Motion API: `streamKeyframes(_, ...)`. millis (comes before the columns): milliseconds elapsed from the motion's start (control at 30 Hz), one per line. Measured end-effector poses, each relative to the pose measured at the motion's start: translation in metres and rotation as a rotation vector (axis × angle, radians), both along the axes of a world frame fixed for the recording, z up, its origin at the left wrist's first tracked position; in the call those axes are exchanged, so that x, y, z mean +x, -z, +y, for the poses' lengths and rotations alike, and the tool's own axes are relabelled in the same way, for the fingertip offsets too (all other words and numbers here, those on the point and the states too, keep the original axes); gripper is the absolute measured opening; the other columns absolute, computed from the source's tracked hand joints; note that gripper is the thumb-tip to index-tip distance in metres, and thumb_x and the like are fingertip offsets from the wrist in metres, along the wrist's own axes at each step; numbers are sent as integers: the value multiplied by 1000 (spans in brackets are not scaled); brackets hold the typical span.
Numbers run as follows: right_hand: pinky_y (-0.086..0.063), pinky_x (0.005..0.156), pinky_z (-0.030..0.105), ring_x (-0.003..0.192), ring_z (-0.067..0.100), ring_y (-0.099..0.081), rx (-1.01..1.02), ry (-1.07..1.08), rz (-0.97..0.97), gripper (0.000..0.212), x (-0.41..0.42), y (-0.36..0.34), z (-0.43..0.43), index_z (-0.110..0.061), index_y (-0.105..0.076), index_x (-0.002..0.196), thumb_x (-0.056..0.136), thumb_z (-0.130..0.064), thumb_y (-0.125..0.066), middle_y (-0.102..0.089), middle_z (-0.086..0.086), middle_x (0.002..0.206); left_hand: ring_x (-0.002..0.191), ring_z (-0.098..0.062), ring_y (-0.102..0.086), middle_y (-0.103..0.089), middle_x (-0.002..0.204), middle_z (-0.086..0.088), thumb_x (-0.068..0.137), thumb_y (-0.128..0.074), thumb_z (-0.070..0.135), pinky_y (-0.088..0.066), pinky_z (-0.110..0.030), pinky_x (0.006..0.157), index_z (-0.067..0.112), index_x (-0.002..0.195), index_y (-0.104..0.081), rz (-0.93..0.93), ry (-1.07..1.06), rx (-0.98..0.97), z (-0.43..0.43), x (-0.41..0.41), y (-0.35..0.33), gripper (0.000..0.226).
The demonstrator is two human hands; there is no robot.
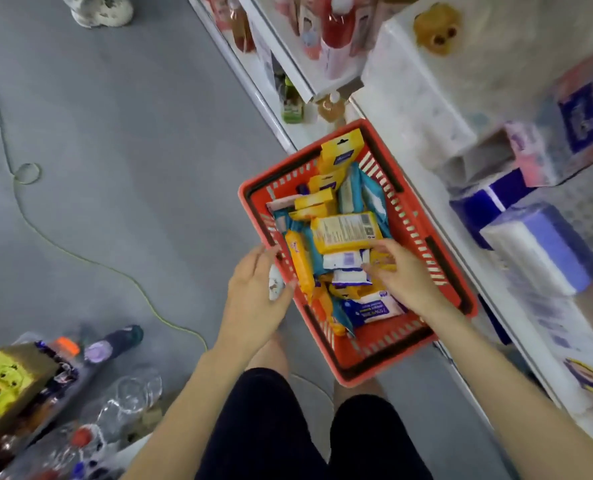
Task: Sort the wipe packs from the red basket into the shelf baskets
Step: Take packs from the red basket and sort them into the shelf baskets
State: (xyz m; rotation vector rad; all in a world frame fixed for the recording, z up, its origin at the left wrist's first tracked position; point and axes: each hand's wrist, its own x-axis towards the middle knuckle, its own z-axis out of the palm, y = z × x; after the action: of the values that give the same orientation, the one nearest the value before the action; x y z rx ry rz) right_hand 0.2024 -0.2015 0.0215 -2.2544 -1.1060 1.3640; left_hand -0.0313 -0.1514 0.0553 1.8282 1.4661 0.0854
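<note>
R hand (404, 273) touches white pack (343, 262) in red basket (374, 375); L hand (253, 289) at rim.

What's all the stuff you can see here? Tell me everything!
basket: one, red, floor beside shelf
yellow packs: several, yellow, in basket
blue packs: few, teal, in basket
white packs: few, white-blue, in basket
shelf: one, white, right
tissue packs: several, blue and white, on shelf
cable: one, yellow-green, floor left
bottles: several, clear, bottom left
shoe: one, white, top left
left hand: one, at basket's left rim, small white thing under it
right hand: one, inside basket, fingers among packs
</note>
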Motion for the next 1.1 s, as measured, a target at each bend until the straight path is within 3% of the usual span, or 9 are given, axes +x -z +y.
streamKeyframes(167,-39,100,31,127,19,-48,-41,37,-7,52,7,69,47,-21,-46,138,89,-26,-64,-51,3,139,144,-22,-18,-17,159,-5,89,-61,38,-19,-38,117,18,150,-24,38,10,71,60,6,81,74)
streamKeyframes(333,-34,108,38,129,25,-42,-36,-184,-158,58,4,116,59,-18,-46,139,86,-34,-65,-48,6,139,145,-28,-11,-36,150,-15,90,-55,38,-19,-51,117,2,143,-35,75,-1,188,44,25,129,68)
streamKeyframes(500,-33,102,45,128,31,-31,-96,-429,-355,77,19,130,72,-29,-29,146,81,-59,-57,-36,8,137,143,-24,-16,-40,147,-11,92,-47,41,-15,-39,118,5,143,-35,72,-63,248,28,45,148,64)
streamKeyframes(600,-31,100,44,129,34,-27,-152,-525,-426,84,23,125,85,-26,-36,138,71,-67,-63,-34,12,135,141,-24,-20,-44,144,-10,94,-47,38,-14,-34,117,5,141,-39,86,-85,299,29,47,149,59)
streamKeyframes(800,-41,88,37,110,27,-45,-44,-632,-562,70,19,130,64,-11,-45,117,67,-38,-84,-43,9,118,136,-29,-30,-55,133,-11,96,-38,43,-20,-50,114,6,133,-48,188,-140,349,27,55,152,52)
streamKeyframes(867,-41,84,37,105,24,-48,-11,-600,-517,74,24,128,55,-14,-43,118,65,-45,-83,-46,6,115,135,-30,-32,-56,132,-10,97,-35,45,-21,-54,113,7,132,-49,198,-146,352,26,56,152,54)
streamKeyframes(967,-38,96,44,122,29,-40,-92,-513,-253,83,37,118,68,-26,-28,143,76,-65,-60,-40,10,133,134,-29,-33,-56,131,-10,97,-33,45,-25,-55,111,7,132,-49,195,-160,371,25,56,153,54)
streamKeyframes(1033,-38,101,44,132,32,-34,-166,-589,-215,75,44,118,81,-33,-21,148,85,-65,-46,-32,12,141,134,-29,-33,-55,132,-10,97,-35,43,-27,-55,110,6,132,-48,188,-168,377,25,57,153,52)
streamKeyframes(1100,-36,103,46,135,34,-28,-239,-646,-213,74,45,120,90,-35,-20,149,86,-62,-48,-28,14,142,134,-31,-35,-54,132,-11,97,-36,42,-28,-56,109,6,131,-48,183,-177,380,25,58,152,51)
